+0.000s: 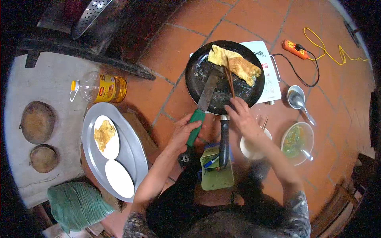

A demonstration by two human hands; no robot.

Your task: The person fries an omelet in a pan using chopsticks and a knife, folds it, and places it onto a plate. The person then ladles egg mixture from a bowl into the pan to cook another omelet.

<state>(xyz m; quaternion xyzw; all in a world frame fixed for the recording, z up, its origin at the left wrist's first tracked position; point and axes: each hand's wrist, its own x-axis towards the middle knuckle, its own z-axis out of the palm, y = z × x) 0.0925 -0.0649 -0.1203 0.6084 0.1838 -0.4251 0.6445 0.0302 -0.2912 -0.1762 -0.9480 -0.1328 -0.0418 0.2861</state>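
Note:
My left hand [184, 133] is closed around the green handle of a wide-bladed knife [208, 92], whose blade reaches into the black frying pan [194, 75]. My right hand [243, 115] grips a pair of chopsticks [229, 79], their tips at the folded omelette [238, 65]. The omelette lies across the far side of the pan, yellow on the left and browned toward the right. Below the pan, its black handle [224, 142] points toward me. The pan rests on a white portable cooker [270, 79], partly hidden beneath it.
On the left, a metal tray [89, 139] carries a plate with cooked egg [104, 136] and a bare white plate [119, 178]. An oil bottle [105, 88] lies above it. At right are a bowl of green mixture [293, 141], a small bowl with a spoon [295, 97] and an orange power strip [295, 49].

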